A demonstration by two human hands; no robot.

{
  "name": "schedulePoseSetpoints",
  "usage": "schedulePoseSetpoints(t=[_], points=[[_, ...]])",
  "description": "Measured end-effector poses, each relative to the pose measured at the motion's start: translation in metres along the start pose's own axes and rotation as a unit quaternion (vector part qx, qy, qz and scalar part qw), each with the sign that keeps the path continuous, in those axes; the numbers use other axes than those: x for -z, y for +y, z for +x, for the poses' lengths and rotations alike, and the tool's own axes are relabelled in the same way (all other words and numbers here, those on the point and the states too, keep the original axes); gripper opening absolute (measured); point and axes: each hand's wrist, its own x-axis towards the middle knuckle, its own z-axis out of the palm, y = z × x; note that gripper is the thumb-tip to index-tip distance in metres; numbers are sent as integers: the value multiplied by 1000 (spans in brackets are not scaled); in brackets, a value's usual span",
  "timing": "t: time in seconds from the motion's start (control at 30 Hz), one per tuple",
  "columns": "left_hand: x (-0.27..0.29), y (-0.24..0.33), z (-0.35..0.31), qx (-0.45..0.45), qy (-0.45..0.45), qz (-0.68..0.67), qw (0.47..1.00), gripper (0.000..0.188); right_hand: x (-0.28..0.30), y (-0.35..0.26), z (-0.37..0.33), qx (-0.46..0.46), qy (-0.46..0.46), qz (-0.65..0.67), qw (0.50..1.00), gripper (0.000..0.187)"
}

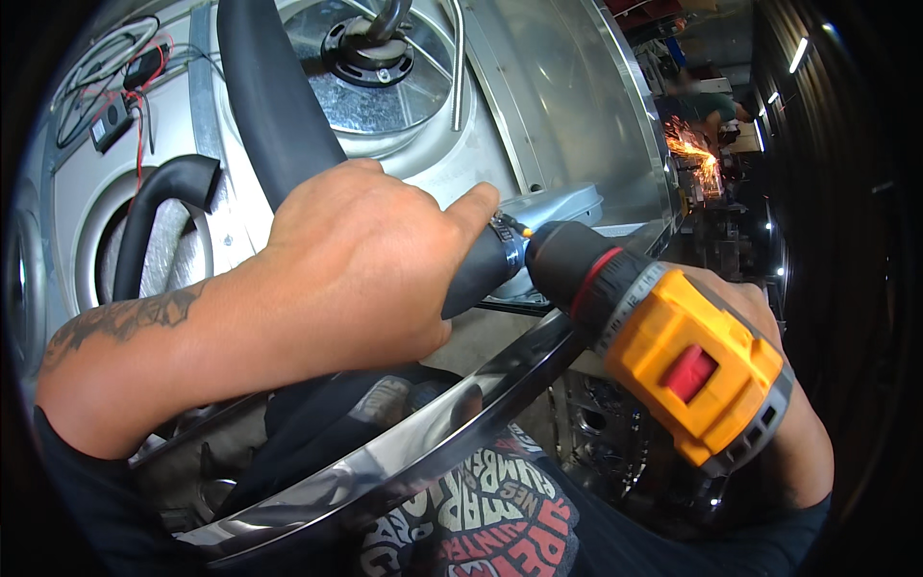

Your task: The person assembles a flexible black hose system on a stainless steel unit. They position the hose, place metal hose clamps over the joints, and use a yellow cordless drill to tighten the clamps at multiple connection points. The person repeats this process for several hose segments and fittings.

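Observation:
A thick black rubber hose (266,101) runs down from the upper left. My left hand (361,255) is wrapped round it near its lower end, with the index finger stretched toward a metal hose clamp (512,248). The clamp circles the hose end. In my right hand (748,306) is a yellow and black cordless drill (687,361), which hides most of the fingers. Its chuck points left, and the yellow-tipped bit meets or nearly meets the clamp's screw. Behind the clamp sits a pale grey smooth housing (558,204).
A curved shiny metal rim (433,423) passes in front of my body. A shorter bent black hose (154,207) and tangled wires (135,91) are at the left. A round metal recess (423,106) holds a pipe fitting. Far right, sparks (707,163) fly beside another person (711,108).

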Motion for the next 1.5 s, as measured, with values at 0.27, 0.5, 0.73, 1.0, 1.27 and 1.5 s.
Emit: schedulePoseSetpoints(t=[0.27, 0.5, 0.73, 1.0, 1.27, 1.5], points=[[26, 10, 5, -24, -69, 22, 997, 94, -34, 55, -35, 166, 95, -105, 976, 59], [51, 69, 18, -289, 105, -23, 951, 85, -88, 59, -68, 127, 152, 73, 978, 42], [70, 82, 46, -293, 76, 47, 952, 40, -55, 15, -51, 147, 206, 56, 966, 47], [121, 93, 78, -223, -264, 36, 938, 51, -31, 9, -55, 43, 154, 282, 946, 72], [56, -14, 33, -56, -240, 46, 968, 100, -56, 52, -68, 108, 151, -6, 983, 45], [40, -14, 20, -35, -192, 50, 980, 73, -51, 67, -61, 56, 68, -1, 996, 49]])
